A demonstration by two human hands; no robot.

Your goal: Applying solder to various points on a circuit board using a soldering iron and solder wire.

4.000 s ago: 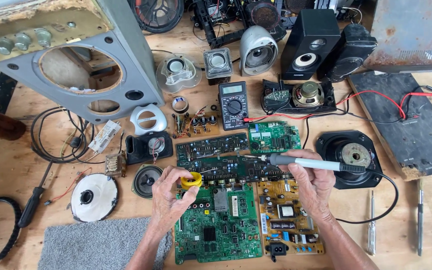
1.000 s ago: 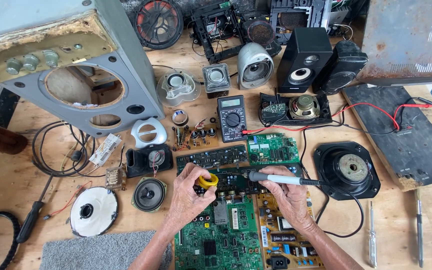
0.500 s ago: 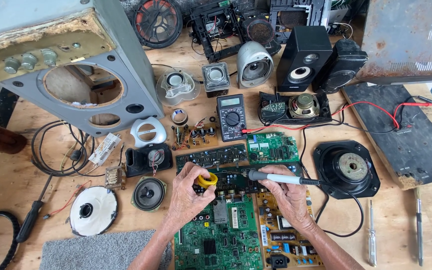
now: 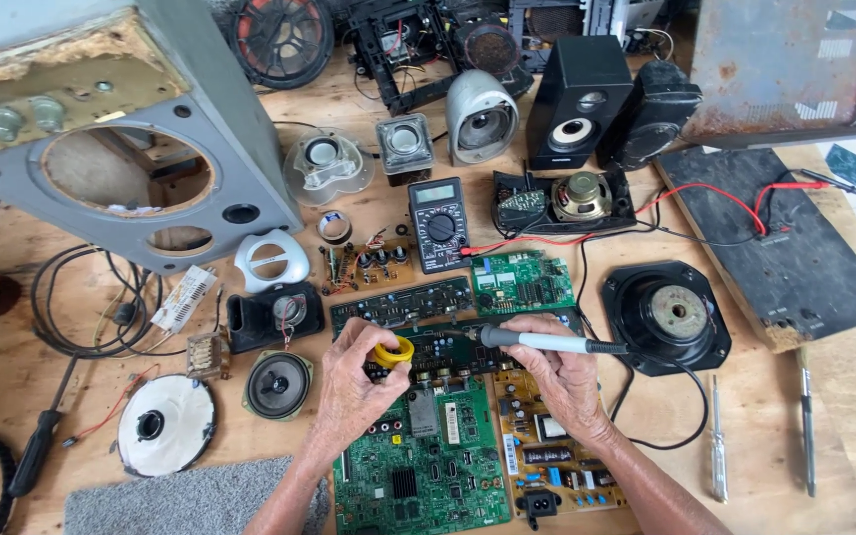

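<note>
Hands (image 4: pixel 354 381) on solder reel (image 4: pixel 393 351), soldering iron (image 4: pixel 547 343)

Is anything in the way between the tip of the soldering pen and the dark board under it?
Nothing visible is. The right hand holds the soldering iron with its tip pointing left over the dark circuit board. The left hand holds a yellow solder spool beside the tip, not under it.

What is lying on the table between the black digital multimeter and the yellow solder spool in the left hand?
In the head view, between the black digital multimeter and the yellow solder spool lies a long dark green circuit board; nothing else.
</note>
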